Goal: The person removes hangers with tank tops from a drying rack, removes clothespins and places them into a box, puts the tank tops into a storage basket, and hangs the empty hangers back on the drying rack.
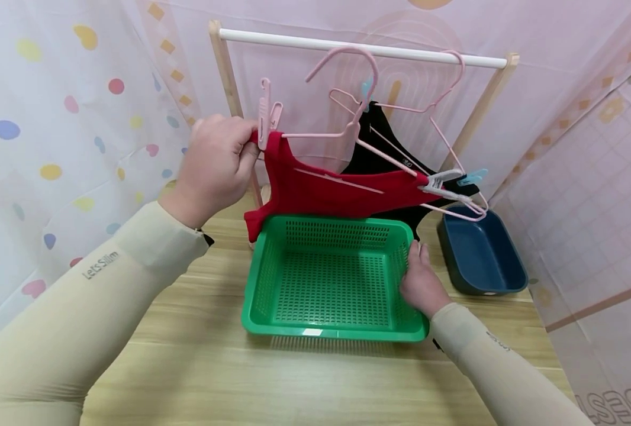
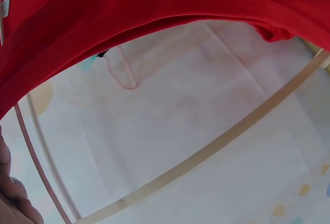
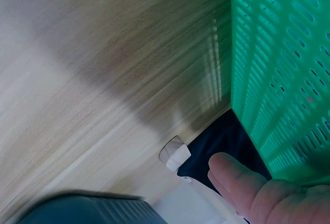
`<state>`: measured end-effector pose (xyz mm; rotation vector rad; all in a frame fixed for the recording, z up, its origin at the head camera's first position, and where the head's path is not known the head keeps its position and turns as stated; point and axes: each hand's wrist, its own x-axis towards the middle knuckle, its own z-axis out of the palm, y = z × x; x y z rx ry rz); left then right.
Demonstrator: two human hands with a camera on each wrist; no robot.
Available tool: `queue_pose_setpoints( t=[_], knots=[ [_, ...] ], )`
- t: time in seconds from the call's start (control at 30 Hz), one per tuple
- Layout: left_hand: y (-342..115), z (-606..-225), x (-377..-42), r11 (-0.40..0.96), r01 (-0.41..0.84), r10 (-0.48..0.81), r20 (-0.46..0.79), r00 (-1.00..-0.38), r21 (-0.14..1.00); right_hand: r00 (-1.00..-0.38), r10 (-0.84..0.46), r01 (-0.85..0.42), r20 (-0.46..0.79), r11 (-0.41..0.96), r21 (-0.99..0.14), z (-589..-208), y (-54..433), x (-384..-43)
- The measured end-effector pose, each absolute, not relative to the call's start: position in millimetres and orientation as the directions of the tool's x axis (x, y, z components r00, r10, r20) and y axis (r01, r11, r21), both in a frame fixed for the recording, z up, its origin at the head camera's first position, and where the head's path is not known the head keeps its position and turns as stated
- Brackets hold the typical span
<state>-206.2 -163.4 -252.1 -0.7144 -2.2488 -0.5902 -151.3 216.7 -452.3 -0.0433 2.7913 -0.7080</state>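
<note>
The red garment (image 1: 326, 198) is suspended from a pink hanger (image 1: 350, 130), its upper left edge caught in the left hand (image 1: 214, 163), just beside a pink clip (image 1: 264, 121); its body is stretched behind the rim of a green basket (image 1: 337, 334). It is plain, sleeveless in look, with a curved neckline, and its other end is fastened by a grey clip (image 1: 439, 182). The cloth is pinched between left thumb and forefinger. The right hand (image 1: 424, 281) is laid, fingers extended, against the basket's right wall.
</note>
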Motion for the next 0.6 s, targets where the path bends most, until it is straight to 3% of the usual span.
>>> queue_pose_setpoints(
  t=[0.4, 0.6],
  knots=[
    [-154.6, -241.1, -193.7, 0.69, 0.69, 0.34, 0.742, -0.578, 0.221, -0.962, -0.079, 0.057, -0.263, 0.879, -0.474, -452.7, 216.4, -153.9],
    [-155.0, -249.9, -188.9, 0.668, 0.696, 0.381, 0.682, -0.625, 0.264, -0.96, -0.081, 0.059, -0.267, 0.876, -0.478, -452.3, 216.1, -155.2]
  ],
)
